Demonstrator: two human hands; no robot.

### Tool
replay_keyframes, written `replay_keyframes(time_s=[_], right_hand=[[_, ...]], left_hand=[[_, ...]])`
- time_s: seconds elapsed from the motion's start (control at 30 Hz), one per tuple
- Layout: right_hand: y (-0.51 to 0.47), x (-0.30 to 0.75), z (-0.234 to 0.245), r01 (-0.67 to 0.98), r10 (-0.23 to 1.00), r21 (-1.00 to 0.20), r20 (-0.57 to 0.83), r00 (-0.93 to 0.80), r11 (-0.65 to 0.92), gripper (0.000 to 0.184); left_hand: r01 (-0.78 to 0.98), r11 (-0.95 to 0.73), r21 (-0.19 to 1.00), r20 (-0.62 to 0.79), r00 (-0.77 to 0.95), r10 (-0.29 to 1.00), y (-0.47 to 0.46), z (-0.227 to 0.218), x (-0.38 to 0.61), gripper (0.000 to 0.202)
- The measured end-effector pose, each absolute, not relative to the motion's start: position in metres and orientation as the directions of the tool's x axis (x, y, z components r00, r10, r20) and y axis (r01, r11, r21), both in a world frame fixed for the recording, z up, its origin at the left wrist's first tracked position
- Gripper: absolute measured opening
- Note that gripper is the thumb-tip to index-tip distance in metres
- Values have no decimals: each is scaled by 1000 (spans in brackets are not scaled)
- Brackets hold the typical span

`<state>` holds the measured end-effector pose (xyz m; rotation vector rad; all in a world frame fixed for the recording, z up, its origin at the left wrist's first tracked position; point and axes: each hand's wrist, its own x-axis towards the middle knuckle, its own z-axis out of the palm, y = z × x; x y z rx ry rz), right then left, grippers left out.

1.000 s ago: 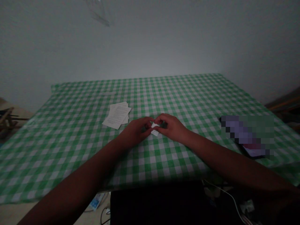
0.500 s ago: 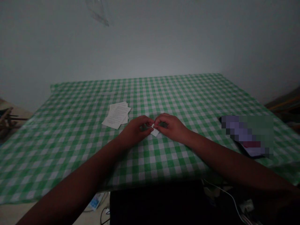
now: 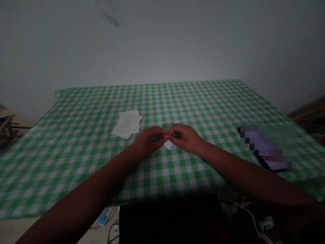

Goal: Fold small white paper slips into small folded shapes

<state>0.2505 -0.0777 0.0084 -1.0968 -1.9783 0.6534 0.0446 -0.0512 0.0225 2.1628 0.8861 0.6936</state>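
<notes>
1. White wall point(image 3: 162, 40) behind a green-checked tablecloth point(image 3: 203, 101).
2. Little stack of white papers point(image 3: 126, 124) lying on the cloth, just left of the hands.
3. Left hand point(image 3: 147, 140) and right hand point(image 3: 186, 139) close together, fingers bent, both pinching one small white paper point(image 3: 168, 144).
4. That paper hanging down between the hands, over the cloth.
5. Blurred phone point(image 3: 269, 147) well off to the right.

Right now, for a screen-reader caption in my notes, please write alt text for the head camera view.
The left hand and right hand meet over a green-and-white gingham tablecloth, together holding a small white paper slip. A small stack of printed white sheets lies left of the hands, and a pixelated flat object lies to the right.
</notes>
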Motion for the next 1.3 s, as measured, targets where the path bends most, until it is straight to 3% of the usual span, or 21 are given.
replay_keyframes(time_s=[0.23,0.53,0.67,0.9,1.1,1.3], right_hand=[[-76,248,2,376,922,-852,276,-272,366,7],[-76,248,-1,317,951,-909,202,-235,271,18],[-77,247,3,354,945,-889,208,-254,291,19],[-81,248,15,491,891,-753,290,-348,437,16],[-79,247,13,516,876,-716,308,-372,470,16],[-74,249,11,508,711,-497,502,-493,704,5]], left_hand=[[408,-538,738,213,615,759,-51,22,45,11],[385,-481,788,157,630,761,-52,24,44,13],[362,-418,833,104,640,762,-52,28,44,17],[360,-262,896,-31,638,770,-48,25,42,20],[494,-439,751,20,647,762,-48,29,45,14],[664,-512,545,104,552,827,-44,28,47,8]])
